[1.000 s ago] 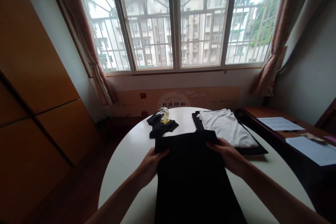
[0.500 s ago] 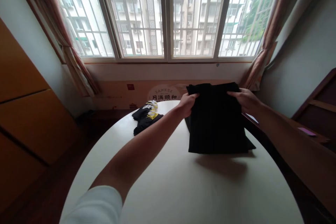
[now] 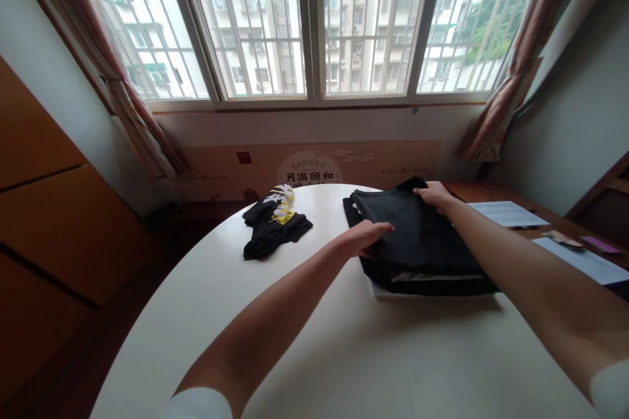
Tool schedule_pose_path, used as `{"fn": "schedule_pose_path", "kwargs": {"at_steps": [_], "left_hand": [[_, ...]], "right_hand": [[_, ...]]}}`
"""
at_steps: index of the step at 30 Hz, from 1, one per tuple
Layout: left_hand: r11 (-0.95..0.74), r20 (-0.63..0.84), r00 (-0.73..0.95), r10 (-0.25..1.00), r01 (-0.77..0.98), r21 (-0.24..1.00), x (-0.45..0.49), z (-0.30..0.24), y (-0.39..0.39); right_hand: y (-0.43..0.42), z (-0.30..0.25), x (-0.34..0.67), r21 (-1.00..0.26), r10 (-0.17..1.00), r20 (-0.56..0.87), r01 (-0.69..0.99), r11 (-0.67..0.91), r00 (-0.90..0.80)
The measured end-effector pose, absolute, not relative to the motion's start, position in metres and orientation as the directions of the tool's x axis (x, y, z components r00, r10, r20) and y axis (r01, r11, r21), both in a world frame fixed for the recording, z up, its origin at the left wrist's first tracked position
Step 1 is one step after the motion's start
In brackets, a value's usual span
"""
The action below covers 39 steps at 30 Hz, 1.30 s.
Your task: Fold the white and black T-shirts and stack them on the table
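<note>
A folded black garment (image 3: 417,232) lies on a stack of dark folded clothes (image 3: 437,285) on the right side of the round white table. My left hand (image 3: 366,237) is at the garment's left edge, thumb stretched over the top and the other fingers curled low at the side, partly hidden. At the far right corner my right hand (image 3: 435,196) pinches the cloth. To the left, apart from both hands, lies a crumpled black T-shirt (image 3: 275,226) with a yellow and white print.
The white table (image 3: 314,340) has a curved edge. Behind it stands a long printed cardboard box (image 3: 221,170) under the barred window (image 3: 314,33). At right, a brown desk (image 3: 457,191) holds white papers (image 3: 508,214) and a pink item (image 3: 600,244). An orange cabinet (image 3: 39,222) stands at left.
The black garment, held up hanging from both hands before, has come down flat onto the stack. My left hand has moved lower along its left side. The view has shifted slightly.
</note>
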State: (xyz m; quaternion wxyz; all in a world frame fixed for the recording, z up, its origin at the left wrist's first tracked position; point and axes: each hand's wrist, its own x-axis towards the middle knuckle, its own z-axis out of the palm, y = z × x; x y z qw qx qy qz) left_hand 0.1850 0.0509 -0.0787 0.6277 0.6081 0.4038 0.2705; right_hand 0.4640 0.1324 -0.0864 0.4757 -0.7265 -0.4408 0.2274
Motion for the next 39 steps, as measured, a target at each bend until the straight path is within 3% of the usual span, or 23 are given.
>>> {"fn": "schedule_pose_path", "kwargs": {"at_steps": [3, 6, 8, 11, 13, 16, 19, 21, 23, 26, 30, 35, 39], "left_hand": [[0.203, -0.401, 0.576, 0.712, 0.378, 0.903, 0.174, -0.075, 0.020], [0.116, -0.428, 0.615, 0.662, 0.481, 0.869, 0.160, -0.076, -0.003], [0.045, -0.419, 0.608, 0.674, 0.532, 0.845, 0.152, -0.079, -0.013], [-0.055, -0.372, 0.612, 0.698, 0.564, 0.824, 0.146, -0.084, -0.023], [-0.152, -0.331, 0.629, 0.703, 0.589, 0.794, 0.144, -0.086, -0.030], [-0.311, -0.196, 0.619, 0.761, 0.613, 0.726, 0.142, -0.084, -0.043], [-0.450, 0.166, 0.466, 0.869, 0.605, 0.657, 0.141, -0.078, -0.051], [-0.569, 0.385, 0.419, 0.822, 0.573, 0.590, 0.145, -0.074, -0.051], [-0.711, 0.484, 0.520, 0.704, 0.511, 0.484, 0.153, -0.076, -0.046], [-0.824, 0.443, 0.695, 0.567, 0.468, 0.321, 0.167, -0.095, -0.035], [-0.826, 0.244, 0.793, 0.558, 0.501, 0.258, 0.171, -0.127, -0.030], [-0.842, 0.201, 0.819, 0.537, 0.505, 0.190, 0.161, -0.131, -0.042], [-0.828, 0.216, 0.801, 0.559, 0.554, 0.086, 0.159, -0.131, -0.057]], "right_hand": [[0.137, -0.087, 0.472, -0.823, 0.851, 0.103, 0.524, -0.218, 0.515], [0.134, -0.083, 0.467, -0.730, 0.822, 0.135, 0.617, -0.295, 0.553], [0.128, -0.079, 0.449, -0.588, 0.800, 0.216, 0.728, -0.352, 0.560], [0.110, -0.078, 0.402, -0.311, 0.882, 0.321, 0.918, -0.247, 0.346], [0.094, -0.084, 0.368, -0.217, 0.951, 0.271, 0.972, -0.089, 0.148], [0.073, -0.099, 0.332, -0.191, 0.996, 0.089, 0.982, -0.005, 0.023], [0.063, -0.111, 0.321, -0.196, 0.999, 0.049, 0.981, -0.010, 0.019], [0.065, -0.113, 0.325, -0.225, 0.998, 0.055, 0.974, 0.006, 0.007], [0.072, -0.112, 0.336, -0.259, 0.999, 0.038, 0.966, 0.017, -0.008], [0.082, -0.112, 0.367, -0.255, 1.000, 0.016, 0.967, -0.010, 0.014], [0.087, -0.121, 0.419, -0.246, 0.994, 0.020, 0.964, -0.099, 0.107], [0.085, -0.120, 0.437, -0.213, 0.977, 0.038, 0.957, -0.197, 0.210], [0.077, -0.108, 0.385, -0.175, 0.997, 0.037, 0.983, -0.059, 0.066]]}}
